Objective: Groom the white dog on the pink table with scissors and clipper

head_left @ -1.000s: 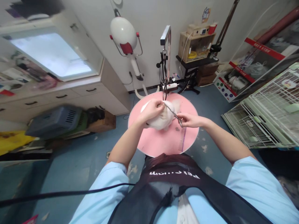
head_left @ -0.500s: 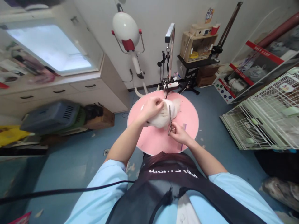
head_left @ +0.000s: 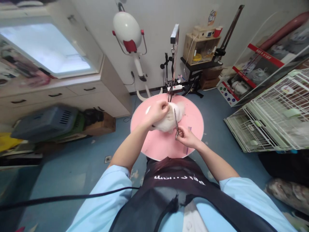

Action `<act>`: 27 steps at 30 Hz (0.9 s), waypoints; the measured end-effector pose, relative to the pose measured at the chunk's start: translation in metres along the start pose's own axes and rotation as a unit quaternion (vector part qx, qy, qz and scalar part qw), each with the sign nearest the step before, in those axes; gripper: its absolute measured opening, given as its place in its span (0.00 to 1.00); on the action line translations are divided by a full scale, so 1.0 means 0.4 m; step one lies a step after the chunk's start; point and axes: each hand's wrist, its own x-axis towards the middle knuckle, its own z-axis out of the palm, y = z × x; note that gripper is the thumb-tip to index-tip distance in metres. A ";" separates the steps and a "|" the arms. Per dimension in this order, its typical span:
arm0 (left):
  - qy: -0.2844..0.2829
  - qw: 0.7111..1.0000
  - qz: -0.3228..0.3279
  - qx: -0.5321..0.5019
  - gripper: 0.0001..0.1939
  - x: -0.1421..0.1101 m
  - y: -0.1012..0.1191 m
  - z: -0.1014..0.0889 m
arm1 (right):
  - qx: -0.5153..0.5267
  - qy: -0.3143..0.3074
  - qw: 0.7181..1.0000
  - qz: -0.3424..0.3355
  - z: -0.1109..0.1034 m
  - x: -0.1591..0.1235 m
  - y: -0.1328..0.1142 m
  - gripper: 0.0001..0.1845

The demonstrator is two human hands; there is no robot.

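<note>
A small white furry animal is on the round pink table. My left hand rests on its upper left side, fingers pinched together on its fur; the exact grip is partly hidden. In my right hand is a pair of metal scissors, held by the finger loops. Their blades point away from me and lie along the animal's right side. Whether the blades touch the fur I cannot tell. Beside my right hand, a thin purple strip-like tool lies on the table.
A grooming arm with dark straps hanging down stands at the table's far edge. Behind it is a white and red dryer on a stand. Wire cages are at the right, a drawer cabinet at the left. A black cable crosses at lower left.
The view has turned slightly to the right. The scissors have tilted a little, their handles shifting right. My left hand keeps its place on the animal.
</note>
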 end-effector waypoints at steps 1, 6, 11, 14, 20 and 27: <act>-0.004 1.000 0.003 -0.008 0.08 0.000 -0.004 0.002 | -0.005 -0.005 1.000 -0.004 -0.009 0.002 -0.004 0.20; -0.011 1.000 0.023 -0.014 0.09 -0.005 -0.008 0.004 | -0.039 -0.041 0.998 -0.018 -0.064 0.012 -0.019 0.16; -0.034 0.999 0.034 -0.018 0.09 -0.012 0.005 -0.004 | -0.069 -0.069 0.995 -0.028 -0.119 0.016 -0.033 0.19; -0.051 0.998 0.042 -0.018 0.08 -0.013 0.011 -0.008 | -0.098 -0.085 0.991 -0.031 -0.143 0.016 -0.048 0.18; -0.060 0.997 0.044 0.002 0.09 -0.017 0.021 -0.011 | -0.147 -0.102 0.983 -0.037 -0.179 0.014 -0.077 0.13; -0.063 0.998 0.027 0.016 0.11 -0.024 0.034 -0.016 | -0.227 -0.092 0.968 -0.051 -0.206 0.009 -0.102 0.10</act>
